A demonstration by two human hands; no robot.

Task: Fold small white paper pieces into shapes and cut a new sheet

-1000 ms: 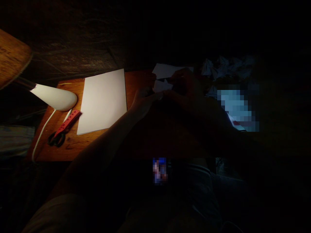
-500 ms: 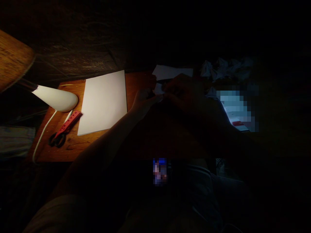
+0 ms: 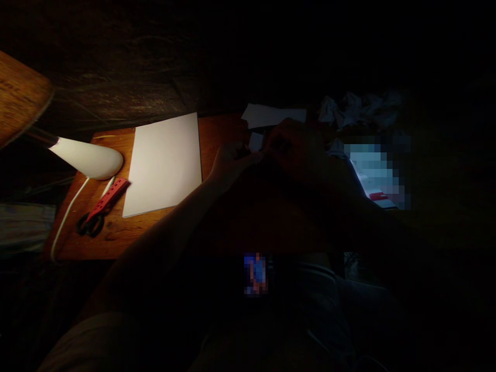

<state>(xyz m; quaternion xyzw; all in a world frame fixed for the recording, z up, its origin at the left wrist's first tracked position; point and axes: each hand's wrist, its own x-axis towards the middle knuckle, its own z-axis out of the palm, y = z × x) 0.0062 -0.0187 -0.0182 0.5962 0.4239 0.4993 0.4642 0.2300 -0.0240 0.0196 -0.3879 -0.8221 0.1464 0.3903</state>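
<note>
A small folded piece of white paper (image 3: 256, 141) is between my two hands above the middle of the table. My left hand (image 3: 231, 159) is closed, pinching its lower left side with thumb and fingers. From the right, my right hand (image 3: 284, 144) has its fingers curled at the paper's right edge; that hand lies in deep shadow and its fingertips are hard to make out. Just beyond the hands lie white paper strips (image 3: 273, 115). To the left of my left forearm is a large sheet of white paper (image 3: 165, 165), flat under the lamp light.
A lamp (image 3: 91, 157) with a wooden shade stands at the left, its white cord hanging over the wooden table's (image 3: 116, 248) edge. Near it lie black-handled scissors (image 3: 91, 225) in a red cover. Folded paper shapes (image 3: 351, 109) and a lit, blurred screen (image 3: 372, 173) are at the right.
My right fingers have shifted slightly right along the small paper, and more of its face shows. My left hand stays almost in place.
</note>
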